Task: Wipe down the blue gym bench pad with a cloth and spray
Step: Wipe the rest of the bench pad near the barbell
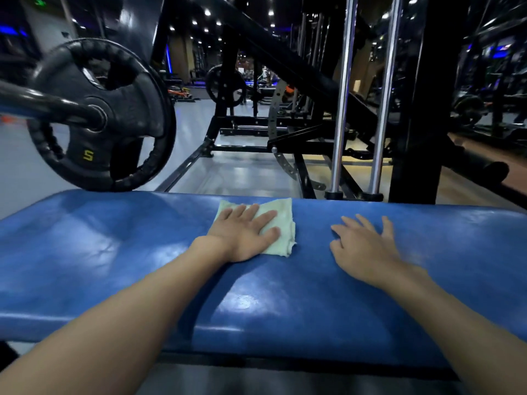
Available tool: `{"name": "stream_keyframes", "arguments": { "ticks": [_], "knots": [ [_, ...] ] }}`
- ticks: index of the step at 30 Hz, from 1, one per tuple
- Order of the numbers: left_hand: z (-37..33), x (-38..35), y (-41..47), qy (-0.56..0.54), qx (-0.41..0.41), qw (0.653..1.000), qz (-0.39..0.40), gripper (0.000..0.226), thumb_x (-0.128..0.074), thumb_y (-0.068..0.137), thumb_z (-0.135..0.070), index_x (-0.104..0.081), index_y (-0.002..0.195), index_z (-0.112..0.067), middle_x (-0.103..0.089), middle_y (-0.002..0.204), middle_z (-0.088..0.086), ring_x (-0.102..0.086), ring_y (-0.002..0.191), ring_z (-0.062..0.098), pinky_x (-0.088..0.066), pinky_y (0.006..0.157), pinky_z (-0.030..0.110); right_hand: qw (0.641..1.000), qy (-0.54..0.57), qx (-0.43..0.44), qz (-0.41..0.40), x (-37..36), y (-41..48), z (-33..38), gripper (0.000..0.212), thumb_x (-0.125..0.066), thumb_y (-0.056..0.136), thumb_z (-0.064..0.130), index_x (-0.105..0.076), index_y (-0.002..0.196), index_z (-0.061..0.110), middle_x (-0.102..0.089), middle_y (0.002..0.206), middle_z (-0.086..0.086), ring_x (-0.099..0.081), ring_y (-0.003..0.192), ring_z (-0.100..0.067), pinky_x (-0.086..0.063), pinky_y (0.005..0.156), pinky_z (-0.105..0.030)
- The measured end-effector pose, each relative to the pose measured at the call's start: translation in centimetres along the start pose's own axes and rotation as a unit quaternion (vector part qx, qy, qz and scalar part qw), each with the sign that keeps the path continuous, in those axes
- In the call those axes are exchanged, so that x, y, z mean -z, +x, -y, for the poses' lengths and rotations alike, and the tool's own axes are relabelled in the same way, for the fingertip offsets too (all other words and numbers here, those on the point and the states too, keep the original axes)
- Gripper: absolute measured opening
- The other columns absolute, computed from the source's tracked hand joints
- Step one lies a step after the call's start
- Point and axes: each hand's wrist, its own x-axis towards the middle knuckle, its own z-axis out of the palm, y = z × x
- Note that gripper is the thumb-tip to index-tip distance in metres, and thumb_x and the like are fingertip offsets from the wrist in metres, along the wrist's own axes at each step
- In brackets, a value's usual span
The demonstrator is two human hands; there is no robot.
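The blue gym bench pad [108, 252] runs across the whole width of the view, glossy with light reflections. A pale green folded cloth [281, 215] lies on it near the far edge, in the middle. My left hand [245, 233] lies flat on the cloth, fingers spread, pressing it onto the pad. To the right, my right hand [363, 246] rests palm-down on the bare pad with fingers apart, holding nothing. No spray bottle is in view.
A black weight plate [114, 118] on a barbell hangs just past the pad's far left edge. Two chrome guide rods [340, 109] and a black rack upright [422, 109] stand behind the pad at the right. Grey gym floor and other machines lie beyond.
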Motion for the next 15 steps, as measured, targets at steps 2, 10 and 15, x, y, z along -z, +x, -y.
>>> {"name": "stream_keyframes", "arguments": {
  "ticks": [2,10,15],
  "knots": [
    [2.1,0.1,-0.5,0.001,0.014,1.0,0.0,0.062,-0.015,0.096,-0.067,-0.008,0.155,-0.047,-0.005,0.167,-0.001,-0.001,0.153,0.021,0.002,0.122,0.043,0.999,0.037,0.035,0.007,0.1,0.4,2.6,0.051,-0.023,0.103,0.038,-0.027,0.154,0.03,-0.009,0.166,0.006,0.0,0.153,-0.016,0.008,0.119,-0.056],
    [10.5,0.5,-3.4,-0.001,0.067,0.998,-0.007,0.064,-0.014,0.094,-0.07,-0.009,0.154,-0.049,-0.006,0.167,-0.004,-0.003,0.153,0.02,0.0,0.123,0.043,0.997,0.023,0.067,0.022,-0.8,1.6,10.5,0.047,-0.029,0.099,0.036,-0.042,0.143,0.029,-0.029,0.158,0.001,-0.013,0.15,-0.023,-0.001,0.118,-0.059],
    [14.5,0.7,-4.8,-0.005,0.087,0.996,-0.017,0.059,-0.02,0.098,-0.065,-0.009,0.154,-0.05,-0.006,0.167,-0.006,-0.003,0.153,0.02,0.0,0.122,0.042,0.982,0.103,0.16,0.018,-0.9,2.1,17.2,0.052,-0.029,0.101,0.036,-0.029,0.153,0.03,-0.018,0.164,0.005,-0.007,0.152,-0.016,-0.002,0.121,-0.05]
  ]
}}
